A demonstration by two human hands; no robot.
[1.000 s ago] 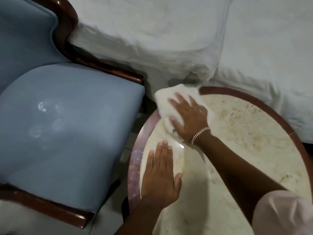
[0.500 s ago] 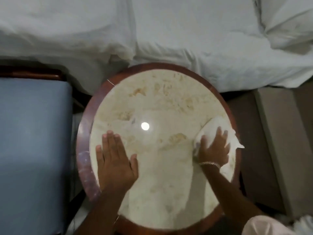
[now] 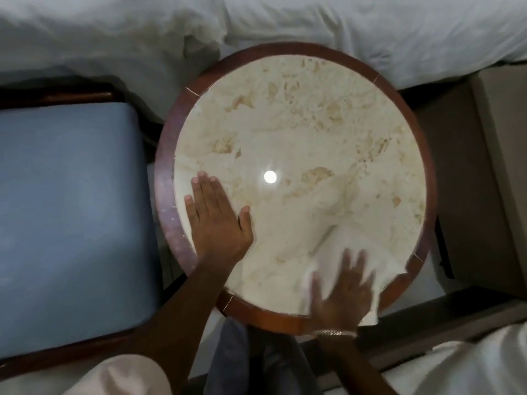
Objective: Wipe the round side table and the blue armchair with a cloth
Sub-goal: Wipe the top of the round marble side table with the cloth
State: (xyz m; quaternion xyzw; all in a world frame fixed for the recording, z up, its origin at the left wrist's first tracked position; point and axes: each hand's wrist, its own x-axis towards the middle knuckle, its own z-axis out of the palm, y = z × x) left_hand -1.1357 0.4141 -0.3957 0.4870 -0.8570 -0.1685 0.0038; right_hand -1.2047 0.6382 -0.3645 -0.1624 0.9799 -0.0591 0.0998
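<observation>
White cloth [image 3: 368, 266] lies at about five o'clock on the table [image 3: 299, 320], under the right hand [image 3: 342, 292], whose fingers are spread wide and flat on it, pressing rather than gripping; the hand is motion-blurred. To wipe well, I would keep the palm weight even, carry the cloth right over the wooden rim, and overlap each sweep from the near edge toward twelve o'clock. Farther in, at eight o'clock, the left hand [image 3: 216, 220] rests flat on the marble, fingers together and holding nothing; it seems to steady the table. At nine o'clock stands the armchair [image 3: 68, 212], its blue seat not yet being wiped. White bedding [image 3: 342, 27] lies beyond. Count: one cloth, one table, one armchair, two hands.
</observation>
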